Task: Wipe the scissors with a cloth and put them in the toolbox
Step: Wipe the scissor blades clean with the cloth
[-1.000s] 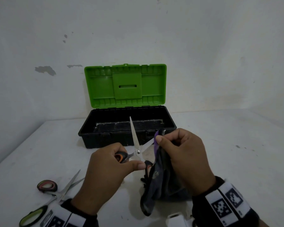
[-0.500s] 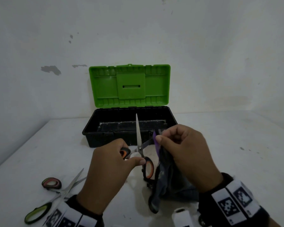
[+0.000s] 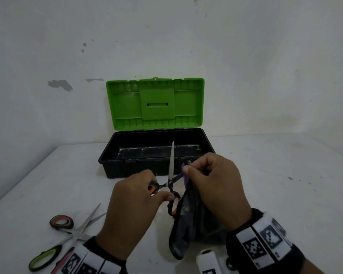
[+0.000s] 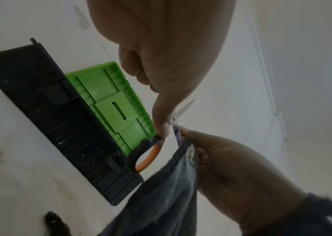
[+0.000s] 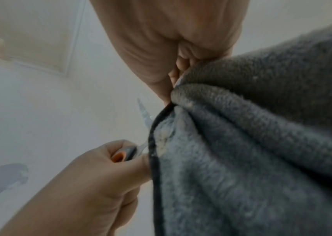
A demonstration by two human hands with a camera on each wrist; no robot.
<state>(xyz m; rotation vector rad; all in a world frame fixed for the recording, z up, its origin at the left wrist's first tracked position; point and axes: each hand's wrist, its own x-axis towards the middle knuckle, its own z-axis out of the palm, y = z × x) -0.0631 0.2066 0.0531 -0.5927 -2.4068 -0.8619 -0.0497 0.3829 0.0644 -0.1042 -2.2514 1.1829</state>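
Observation:
My left hand grips the orange-and-black handles of a pair of scissors, held in the air with the blades spread. One blade points up in front of the toolbox. My right hand pinches a dark grey cloth round the other blade, which the cloth hides. In the left wrist view the scissors and the cloth show beside my thumb. The right wrist view is filled by the cloth, with the scissors behind it. The black toolbox stands open with its green lid upright.
A second pair of scissors with green and red-black handles lies on the white table at the front left. A white cylinder sits at the front edge near my right wrist. A white wall rises right behind the toolbox.
The scissors have turned so the free blade stands more upright. The cloth in my right hand has slid along the other blade, and both hands have shifted slightly right.

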